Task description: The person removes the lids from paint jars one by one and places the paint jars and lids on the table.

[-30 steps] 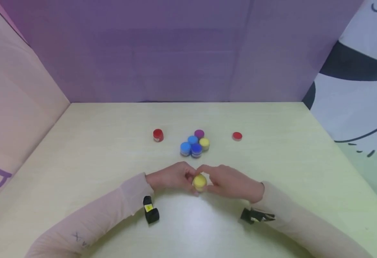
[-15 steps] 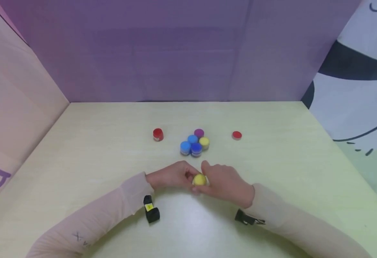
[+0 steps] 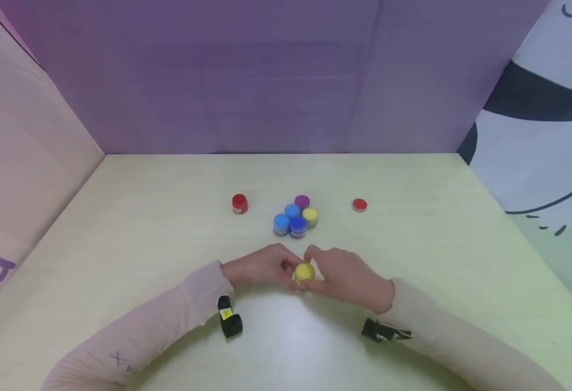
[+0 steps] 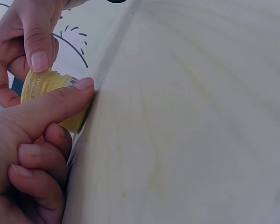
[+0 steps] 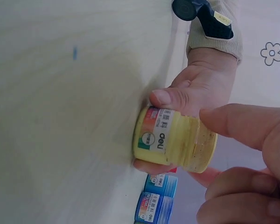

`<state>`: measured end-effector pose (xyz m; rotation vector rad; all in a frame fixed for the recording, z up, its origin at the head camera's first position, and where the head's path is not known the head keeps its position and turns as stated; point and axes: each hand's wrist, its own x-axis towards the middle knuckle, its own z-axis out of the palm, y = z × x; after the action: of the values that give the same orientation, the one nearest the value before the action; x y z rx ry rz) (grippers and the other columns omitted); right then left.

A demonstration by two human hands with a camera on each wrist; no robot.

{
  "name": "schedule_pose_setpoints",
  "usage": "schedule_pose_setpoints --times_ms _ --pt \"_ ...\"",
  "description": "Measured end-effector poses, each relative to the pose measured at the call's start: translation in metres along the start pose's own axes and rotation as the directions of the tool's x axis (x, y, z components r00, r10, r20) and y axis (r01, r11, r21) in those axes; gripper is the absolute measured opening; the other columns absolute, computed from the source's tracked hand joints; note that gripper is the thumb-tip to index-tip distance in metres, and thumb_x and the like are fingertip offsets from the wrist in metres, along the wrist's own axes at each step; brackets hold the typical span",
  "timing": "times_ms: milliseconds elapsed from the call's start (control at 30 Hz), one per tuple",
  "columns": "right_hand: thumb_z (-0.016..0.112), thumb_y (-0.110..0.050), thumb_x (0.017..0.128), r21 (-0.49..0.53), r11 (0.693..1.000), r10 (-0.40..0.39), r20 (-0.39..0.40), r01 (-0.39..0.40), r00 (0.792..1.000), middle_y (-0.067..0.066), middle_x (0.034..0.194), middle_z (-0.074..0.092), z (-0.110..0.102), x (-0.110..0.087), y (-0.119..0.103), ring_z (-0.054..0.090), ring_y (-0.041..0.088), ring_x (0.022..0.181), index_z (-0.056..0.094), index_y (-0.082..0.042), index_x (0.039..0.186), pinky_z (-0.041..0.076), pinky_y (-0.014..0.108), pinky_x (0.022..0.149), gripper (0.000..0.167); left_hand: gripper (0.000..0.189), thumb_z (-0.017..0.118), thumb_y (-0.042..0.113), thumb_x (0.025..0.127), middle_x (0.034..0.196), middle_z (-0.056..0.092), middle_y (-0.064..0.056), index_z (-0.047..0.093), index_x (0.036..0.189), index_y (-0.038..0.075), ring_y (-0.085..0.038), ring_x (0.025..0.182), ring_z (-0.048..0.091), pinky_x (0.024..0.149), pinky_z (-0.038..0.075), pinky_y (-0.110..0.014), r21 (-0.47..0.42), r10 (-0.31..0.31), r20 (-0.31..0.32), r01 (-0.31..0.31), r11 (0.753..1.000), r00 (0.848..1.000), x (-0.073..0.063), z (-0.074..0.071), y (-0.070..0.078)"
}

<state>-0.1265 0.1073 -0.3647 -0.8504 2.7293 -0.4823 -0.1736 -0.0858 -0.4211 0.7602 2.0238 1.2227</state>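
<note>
A small yellow paint jar (image 3: 305, 272) stands on the table between both hands at the front middle. My left hand (image 3: 264, 267) holds its body from the left, thumb and fingers on opposite sides. In the right wrist view the label (image 5: 156, 133) on the jar faces the camera. The yellow lid (image 5: 203, 145) sits at the top, with a stretch of neck showing below it. My right hand (image 3: 351, 278) pinches this lid from the right between thumb and forefinger; its other fingers are curled beneath in the right wrist view.
Behind the hands stand grouped paint jars: two light blue (image 3: 281, 224), one dark blue (image 3: 297, 226), one purple (image 3: 302, 202) and one yellow (image 3: 310, 217). A red jar (image 3: 239, 203) is at the left, a red lid (image 3: 359, 205) at the right. A purple wall (image 3: 276, 81) rises behind the table.
My right hand has turned about the lid, its wrist swinging down and inward, then partway back. The left hand and the jar have stayed nearly in place.
</note>
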Motion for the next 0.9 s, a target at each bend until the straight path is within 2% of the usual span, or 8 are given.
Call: schedule_pose_setpoints --times_ms 333,600,900 --pt "0.066 -0.033 0.087 0.020 0.997 -0.069 -0.017 0.069 0.997 -0.009 0.052 0.034 -0.001 -0.002 0.007 0.028 0.004 0.045 0.052 -0.010 0.113 0.025 0.018 0.042 0.037 0.025 0.078 0.015 0.077 0.058 0.052 0.000 0.074 0.099 0.027 -0.014 0.060 0.046 0.066 0.038 -0.026 0.009 -0.020 -0.018 0.020 1.000 1.000 -0.001 0.000 0.002" --pt "0.070 -0.025 0.085 0.034 0.994 -0.101 -0.050 0.103 0.994 -0.009 0.052 0.032 -0.005 -0.005 0.014 0.028 0.003 0.045 0.051 -0.010 0.111 0.027 0.017 0.044 0.036 0.035 0.079 0.015 0.077 0.059 0.050 -0.001 0.071 0.108 0.029 -0.014 0.056 0.044 0.063 0.036 -0.026 -0.009 -0.034 -0.024 0.033 0.999 0.999 -0.002 0.001 0.005" --pt "0.071 -0.023 0.084 0.065 0.993 -0.097 -0.073 0.102 0.993 -0.009 0.053 0.030 -0.009 -0.009 0.024 0.027 0.003 0.046 0.051 -0.012 0.112 0.025 0.018 0.044 0.036 0.037 0.080 0.021 0.075 0.061 0.049 -0.001 0.070 0.110 0.030 -0.015 0.059 0.043 0.064 0.035 -0.028 -0.064 -0.070 -0.030 0.068 0.996 0.997 -0.003 -0.001 0.001"
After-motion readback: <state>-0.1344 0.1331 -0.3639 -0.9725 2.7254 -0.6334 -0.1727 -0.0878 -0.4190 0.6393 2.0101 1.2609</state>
